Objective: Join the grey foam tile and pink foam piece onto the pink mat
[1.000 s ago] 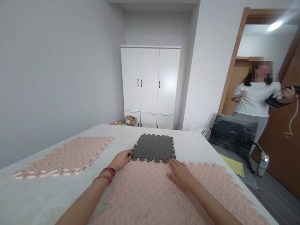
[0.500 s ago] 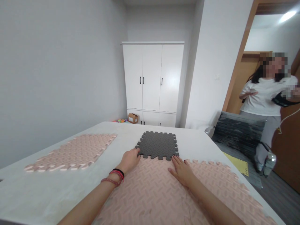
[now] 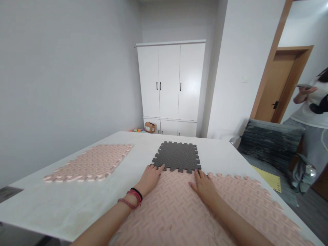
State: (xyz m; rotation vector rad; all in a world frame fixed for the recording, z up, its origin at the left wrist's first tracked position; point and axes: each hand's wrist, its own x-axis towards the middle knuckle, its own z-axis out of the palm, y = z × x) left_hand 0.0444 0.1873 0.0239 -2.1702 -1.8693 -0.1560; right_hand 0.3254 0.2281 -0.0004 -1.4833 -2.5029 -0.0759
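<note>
A dark grey foam puzzle tile (image 3: 178, 156) lies on the white table (image 3: 64, 201), its near toothed edge meeting a large pink foam mat (image 3: 184, 212) in front of me. My left hand (image 3: 150, 177) rests flat at the tile's near left corner, fingers spread on the seam. Palm down on the pink mat lies my right hand (image 3: 205, 186), its fingertips at the tile's near right corner. Neither hand holds anything. Red and black bands circle my left wrist.
A separate pink foam tile (image 3: 91, 164) lies on the table at the left. A white wardrobe (image 3: 170, 85) stands at the back wall. A stack of dark tiles (image 3: 271, 141) sits right of the table. Another person (image 3: 311, 106) stands by the doorway at far right.
My view has turned left and down, so things sit further right. My left hand slid from the tile's left corner onto the seam; the person moved toward the frame's right edge.
</note>
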